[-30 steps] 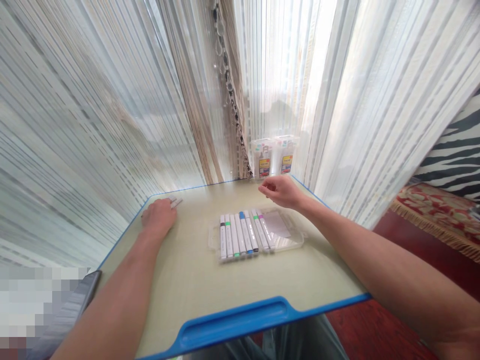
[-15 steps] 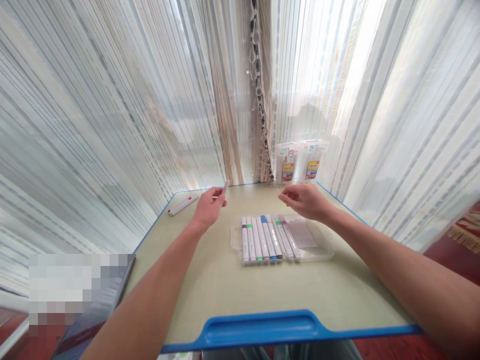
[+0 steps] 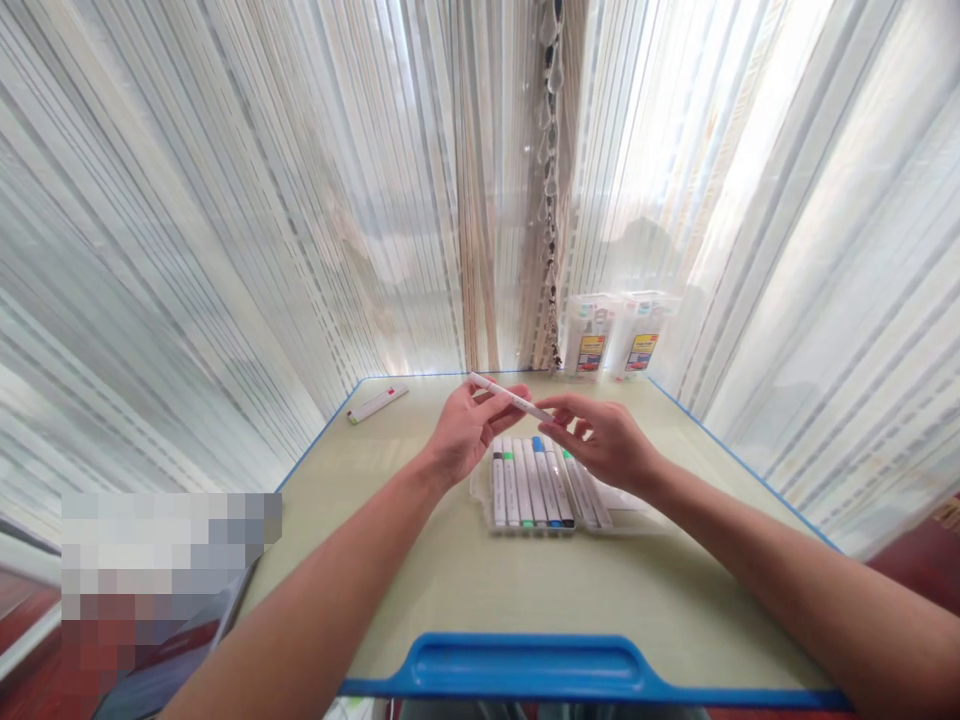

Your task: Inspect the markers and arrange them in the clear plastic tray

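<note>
My left hand [image 3: 466, 432] pinches a white marker [image 3: 510, 397] and holds it level above the table. The fingertips of my right hand [image 3: 604, 440] touch the marker's right end. Both hands hover just over a clear plastic case [image 3: 551, 488] that lies flat on the table and holds several markers with coloured caps side by side. Another white marker with a red end [image 3: 377, 403] lies alone at the table's far left.
The greenish table [image 3: 465, 570] has a blue rim with a handle recess at the near edge. Two upright marker packs [image 3: 615, 335] stand at the far edge against striped sheer curtains. A dark flat object [image 3: 161, 670] lies at the lower left.
My left hand lifted a marker from the far left of the table and carried it right over the case. My right hand came in to meet it. The view shifted left.
</note>
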Tool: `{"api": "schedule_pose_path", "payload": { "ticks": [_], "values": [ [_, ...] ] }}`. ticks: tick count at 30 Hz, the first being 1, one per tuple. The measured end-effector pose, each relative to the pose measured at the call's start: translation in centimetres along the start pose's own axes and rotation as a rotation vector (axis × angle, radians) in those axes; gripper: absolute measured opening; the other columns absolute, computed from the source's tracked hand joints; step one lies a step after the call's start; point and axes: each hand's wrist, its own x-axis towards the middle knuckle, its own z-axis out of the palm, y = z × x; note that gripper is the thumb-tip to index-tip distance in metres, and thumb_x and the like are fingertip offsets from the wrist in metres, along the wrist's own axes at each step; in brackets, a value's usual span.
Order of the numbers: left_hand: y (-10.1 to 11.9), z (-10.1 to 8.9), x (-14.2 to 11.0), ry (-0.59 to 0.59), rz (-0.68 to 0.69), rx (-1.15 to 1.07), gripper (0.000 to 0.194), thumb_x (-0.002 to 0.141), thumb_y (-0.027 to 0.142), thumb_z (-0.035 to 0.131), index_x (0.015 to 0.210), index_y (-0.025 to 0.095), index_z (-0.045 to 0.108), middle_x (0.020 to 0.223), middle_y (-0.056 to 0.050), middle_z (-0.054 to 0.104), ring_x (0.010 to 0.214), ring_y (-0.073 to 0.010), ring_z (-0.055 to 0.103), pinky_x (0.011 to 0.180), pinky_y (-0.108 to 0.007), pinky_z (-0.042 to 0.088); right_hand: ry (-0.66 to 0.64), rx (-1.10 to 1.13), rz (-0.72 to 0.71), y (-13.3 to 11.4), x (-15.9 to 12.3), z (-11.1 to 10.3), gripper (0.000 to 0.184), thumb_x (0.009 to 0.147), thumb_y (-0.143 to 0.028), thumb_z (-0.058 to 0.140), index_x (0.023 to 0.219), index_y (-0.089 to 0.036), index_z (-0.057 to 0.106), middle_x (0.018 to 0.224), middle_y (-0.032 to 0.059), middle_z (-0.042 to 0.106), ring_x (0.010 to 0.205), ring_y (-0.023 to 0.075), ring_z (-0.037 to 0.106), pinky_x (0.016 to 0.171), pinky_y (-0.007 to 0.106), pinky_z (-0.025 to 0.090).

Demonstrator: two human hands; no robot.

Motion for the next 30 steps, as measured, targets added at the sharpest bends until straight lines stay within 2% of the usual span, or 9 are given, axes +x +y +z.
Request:
{"api": "schedule_pose_path", "payload": {
  "ticks": [4, 7, 13, 17, 22, 30],
  "values": [
    [0.2, -0.1, 0.2, 0.055, 0.009, -0.001, 0.009, 0.087, 0.01, 0.058, 0.088, 0.015, 0.05, 0.091, -0.01, 0.073, 0.09, -0.0197, 0.071, 0.094, -0.041, 0.053, 0.095, 0.04, 0.044, 0.5, 0.2, -0.2, 0.025, 0.088, -0.037, 0.062, 0.1, -0.017, 0.071, 0.076, 0.0054, 0.072, 0.067, 0.0175, 0.066, 0.056, 0.027, 0.054],
    [0.0, -0.8, 0.5, 0.124, 0.055, 0.116, 0.007, 0.087, 0.015, 0.061, 0.087, 0.013, 0.055, 0.082, -0.008, 0.07, 0.075, -0.017, 0.071, 0.084, -0.039, 0.056, 0.169, 0.109, 0.113, 1.4, 0.2, -0.5, 0.029, 0.087, -0.041, 0.062, 0.101, -0.017, 0.071, 0.079, 0.0068, 0.071, 0.066, 0.018, 0.065, 0.056, 0.03, 0.056],
    [-0.6, -1.9, 0.7, 0.098, 0.042, 0.311, 0.013, 0.084, 0.023, 0.067, 0.088, 0.011, 0.064, 0.076, -0.005, 0.065, 0.064, -0.012, 0.064, 0.067, -0.031, 0.056, 0.246, 0.229, 0.187, 2.0, 0.3, -0.6, 0.031, 0.082, -0.044, 0.069, 0.101, -0.019, 0.07, 0.069, 0.0042, 0.066, 0.056, 0.0157, 0.061, 0.042, 0.025, 0.049],
    [-0.8, -2.0, 0.8, 0.058, 0.067, 0.322, 0.017, 0.082, 0.026, 0.07, 0.089, 0.011, 0.067, 0.071, -0.004, 0.063, 0.062, -0.011, 0.061, 0.063, -0.029, 0.054, 0.223, 0.282, 0.217, 1.3, 0.3, -0.5, 0.031, 0.08, -0.043, 0.072, 0.098, -0.017, 0.071, 0.062, 0.0026, 0.064, 0.047, 0.0127, 0.056, 0.037, 0.024, 0.046],
    [-1.0, -2.0, 0.8, 0.004, 0.072, 0.357, 0.019, 0.081, 0.025, 0.07, 0.09, 0.009, 0.067, 0.071, -0.004, 0.064, 0.058, -0.0109, 0.06, 0.061, -0.029, 0.053, 0.192, 0.285, 0.23, 1.0, 0.3, -0.4, 0.031, 0.079, -0.043, 0.073, 0.095, -0.016, 0.072, 0.062, 0.0031, 0.066, 0.047, 0.0129, 0.057, 0.038, 0.024, 0.047],
    [-0.4, -1.5, 0.4, 0.0, 0.126, 0.435, 0.013, 0.083, 0.02, 0.066, 0.092, 0.011, 0.066, 0.073, -0.004, 0.064, 0.06, -0.0108, 0.06, 0.06, -0.027, 0.052, 0.152, 0.303, 0.215, 1.1, 0.2, -0.4, 0.033, 0.078, -0.045, 0.073, 0.095, -0.016, 0.073, 0.065, 0.0036, 0.066, 0.05, 0.0137, 0.06, 0.038, 0.024, 0.048]
  ]
}}
